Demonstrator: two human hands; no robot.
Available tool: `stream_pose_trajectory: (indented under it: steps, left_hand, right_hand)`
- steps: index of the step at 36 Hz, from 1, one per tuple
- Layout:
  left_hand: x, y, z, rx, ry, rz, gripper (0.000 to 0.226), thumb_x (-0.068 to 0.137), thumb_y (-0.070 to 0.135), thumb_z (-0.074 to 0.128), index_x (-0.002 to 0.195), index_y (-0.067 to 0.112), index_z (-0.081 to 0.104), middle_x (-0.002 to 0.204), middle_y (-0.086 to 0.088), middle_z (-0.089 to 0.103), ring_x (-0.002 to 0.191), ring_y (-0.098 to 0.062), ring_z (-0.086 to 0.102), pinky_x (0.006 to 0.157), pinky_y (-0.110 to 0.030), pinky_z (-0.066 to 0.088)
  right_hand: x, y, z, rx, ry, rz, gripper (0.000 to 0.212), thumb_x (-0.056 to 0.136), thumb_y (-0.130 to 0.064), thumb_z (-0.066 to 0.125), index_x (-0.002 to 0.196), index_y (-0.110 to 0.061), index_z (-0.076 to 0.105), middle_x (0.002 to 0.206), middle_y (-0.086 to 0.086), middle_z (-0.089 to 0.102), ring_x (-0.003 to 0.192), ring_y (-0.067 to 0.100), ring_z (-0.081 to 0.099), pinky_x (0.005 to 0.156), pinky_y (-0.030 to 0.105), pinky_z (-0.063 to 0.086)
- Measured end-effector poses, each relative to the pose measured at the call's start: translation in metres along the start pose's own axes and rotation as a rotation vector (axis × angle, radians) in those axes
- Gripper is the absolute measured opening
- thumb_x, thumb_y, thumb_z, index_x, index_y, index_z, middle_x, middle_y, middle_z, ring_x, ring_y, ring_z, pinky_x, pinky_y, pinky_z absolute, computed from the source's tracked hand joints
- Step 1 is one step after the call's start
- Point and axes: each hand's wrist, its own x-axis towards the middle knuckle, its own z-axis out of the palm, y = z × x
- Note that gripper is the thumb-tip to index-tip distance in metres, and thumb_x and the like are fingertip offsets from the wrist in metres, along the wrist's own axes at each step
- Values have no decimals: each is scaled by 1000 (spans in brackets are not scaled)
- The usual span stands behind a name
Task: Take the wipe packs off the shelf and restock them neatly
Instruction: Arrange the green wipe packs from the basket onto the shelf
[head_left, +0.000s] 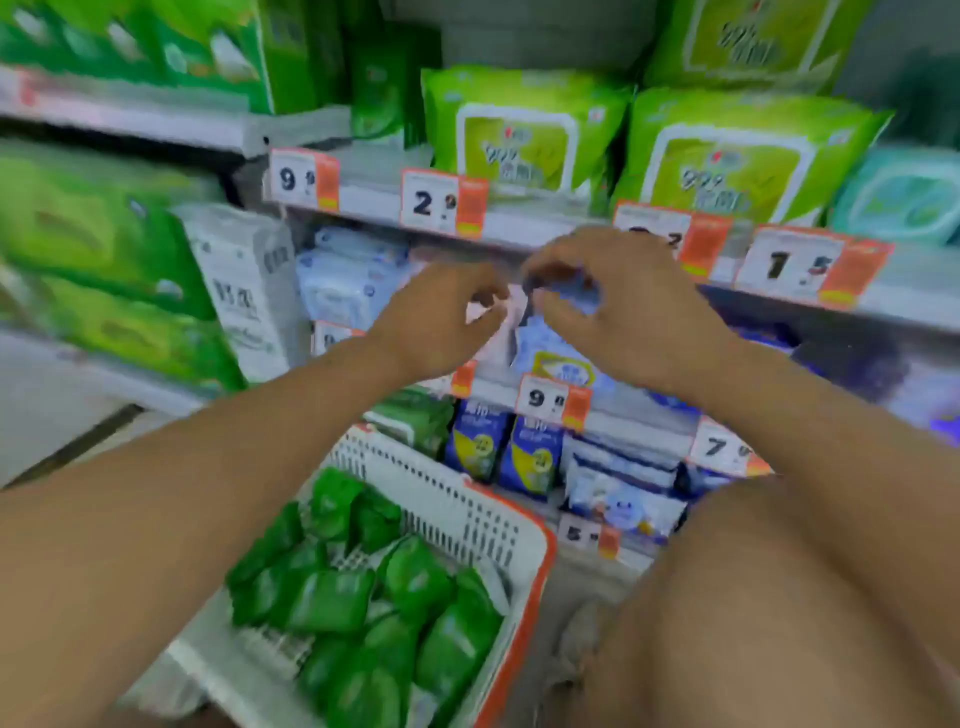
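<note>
Both hands are reaching into the middle shelf (597, 410). The right hand (623, 306) is curling thumb and fingers round the top of a pale blue wipe pack (556, 348) with a yellow-bordered label, standing upright at the shelf front. The left hand (441, 317) is hovering just beside it, fingers loosely bent, holding nothing. Small glossy green packs (363, 597) are lying jumbled in a white basket (467, 514) below.
</note>
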Motion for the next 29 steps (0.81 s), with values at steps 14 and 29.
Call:
stream_pose_trajectory:
  steps: [14,29]
  left_hand:
    - [-304,-121,162,15,-1073,-714,76,89,52,63,149,14,36,153,-9,38,138,-29,40,111,-42,38]
    - [-240,-183,206,-234,-1256,-727,74,81,52,74,140,14,50,145,-7,49,125,-30,52,106,-46,44]
  right_hand:
    - [-178,-22,346,-262,-1351,289,47,73,-35,76,109,-19,50,110,10,60,105,34,64,85,34,52]
    - [-175,-32,395,196,-1146,1212,138,30,-69,88,148,-19,37,146,10,46,136,33,39,112,46,38]
